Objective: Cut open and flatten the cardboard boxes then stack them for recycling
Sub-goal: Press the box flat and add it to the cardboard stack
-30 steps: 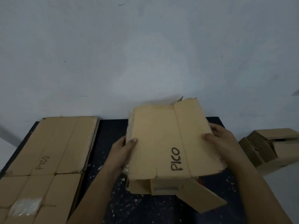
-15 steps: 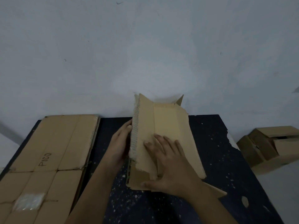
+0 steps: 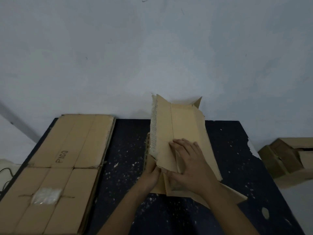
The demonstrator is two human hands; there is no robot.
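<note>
A brown cardboard box [image 3: 184,131], partly collapsed, lies in the middle of the dark speckled table [image 3: 128,150]. Its top panel tilts up along the left, showing a torn, taped edge. My right hand [image 3: 191,165] presses on the near part of that panel with straight fingers. My left hand [image 3: 149,175] holds the box's near left corner, its fingertips tucked under the raised panel and hidden. A loose flap [image 3: 233,194] sticks out to the right beneath my right forearm.
Flattened boxes [image 3: 67,158] marked "PICO", with a patch of clear tape, are stacked on the table's left side. An unflattened box [image 3: 288,160] sits off the table at the right. A pale wall runs close behind. A dark cable [image 3: 6,172] lies at the far left.
My right hand left the box's right edge and now presses on its top panel, which has folded leftward and narrowed. My left hand slid from the left edge to the near corner.
</note>
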